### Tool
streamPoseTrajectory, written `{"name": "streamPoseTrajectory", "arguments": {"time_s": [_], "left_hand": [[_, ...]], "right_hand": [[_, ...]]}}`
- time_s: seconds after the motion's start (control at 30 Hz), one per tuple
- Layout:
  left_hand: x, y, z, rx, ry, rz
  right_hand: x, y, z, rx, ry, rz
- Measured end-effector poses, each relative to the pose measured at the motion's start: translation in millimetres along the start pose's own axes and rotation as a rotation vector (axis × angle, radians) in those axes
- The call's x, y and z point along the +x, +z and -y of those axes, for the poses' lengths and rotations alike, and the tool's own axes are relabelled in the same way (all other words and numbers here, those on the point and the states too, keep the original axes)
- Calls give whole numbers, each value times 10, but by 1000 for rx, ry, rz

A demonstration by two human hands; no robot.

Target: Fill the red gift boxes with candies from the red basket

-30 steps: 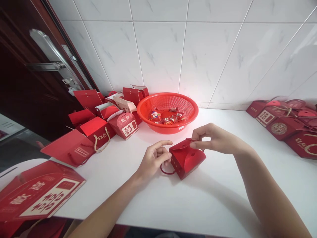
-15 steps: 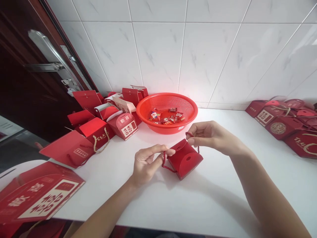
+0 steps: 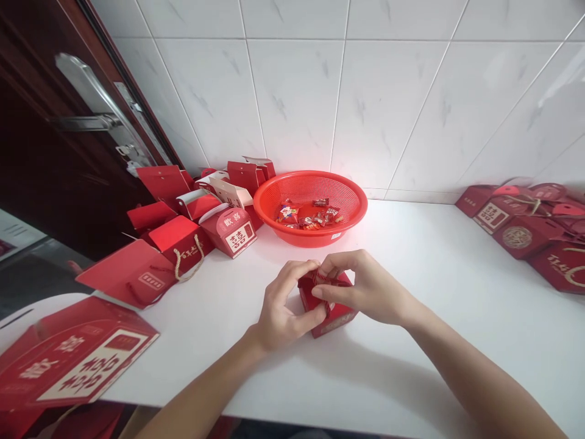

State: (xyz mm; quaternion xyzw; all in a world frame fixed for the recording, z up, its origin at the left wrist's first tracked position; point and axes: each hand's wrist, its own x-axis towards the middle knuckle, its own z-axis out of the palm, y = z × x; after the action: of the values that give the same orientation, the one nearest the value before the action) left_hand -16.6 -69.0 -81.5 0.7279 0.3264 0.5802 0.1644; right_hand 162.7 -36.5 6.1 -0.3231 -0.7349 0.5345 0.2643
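A small red gift box [image 3: 333,323] stands on the white table in front of me, partly hidden by my hands. My left hand [image 3: 286,308] is closed around its left side, with fingers at the top and thumb low near the front. From the right, my right hand [image 3: 354,286] pinches the twisted dark red cord [image 3: 319,278] over the box top. Both sets of fingertips nearly meet there, so the exact run of the cord is partly covered.
A red plastic basket [image 3: 311,239] with several wrapped candies [image 3: 289,213] stands behind the box. Several open red boxes [image 3: 185,247] crowd the left side, a large one [image 3: 82,360] nearest. Closed red boxes [image 3: 518,236] are grouped at right, by the tiled wall [image 3: 388,110].
My hands were apart, each holding a side of the cord. Now they have come together over the box, the right hand moving left and the left hand closing on the box's side.
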Motion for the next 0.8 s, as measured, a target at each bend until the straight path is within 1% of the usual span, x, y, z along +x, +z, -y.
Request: {"name": "streamPoseTrajectory", "arguments": {"time_s": [0.1, 0.2, 0.3, 0.33, 0.4, 0.47, 0.53, 0.57, 0.63, 0.7, 0.8], "left_hand": [[-8, 9, -15, 5, 5, 4], [-12, -6, -24, -23, -24, -47], [1, -31, -30, 4, -13, -113], [8, -36, -32, 21, -16, -102], [19, -37, -38, 44, -40, -30], [24, -25, -46, 54, -64, 61], [24, -11, -52, 67, -79, 117], [23, -6, -55, 76, -82, 131], [21, -7, -55, 95, -83, 144], [22, -18, -50, 114, -71, 143], [25, -39, -38, 143, -57, 143]], "right_hand": [[2, -5, 22, -14, 15, -40], [-1, -92, 52, 148, 1, -81], [-6, -219, 67, 256, -11, -139], [-7, -259, 67, 264, -13, -160], [-12, -324, 61, 250, -12, -164], [-17, -368, 50, 148, -26, -126], [-24, -404, 38, -41, -48, -96], [-28, -428, 33, -144, -56, -108], [-39, -506, 27, -320, -62, -171], [-62, -648, 29, -423, -61, -243], [-155, -972, 52, -429, -39, -368]]}}
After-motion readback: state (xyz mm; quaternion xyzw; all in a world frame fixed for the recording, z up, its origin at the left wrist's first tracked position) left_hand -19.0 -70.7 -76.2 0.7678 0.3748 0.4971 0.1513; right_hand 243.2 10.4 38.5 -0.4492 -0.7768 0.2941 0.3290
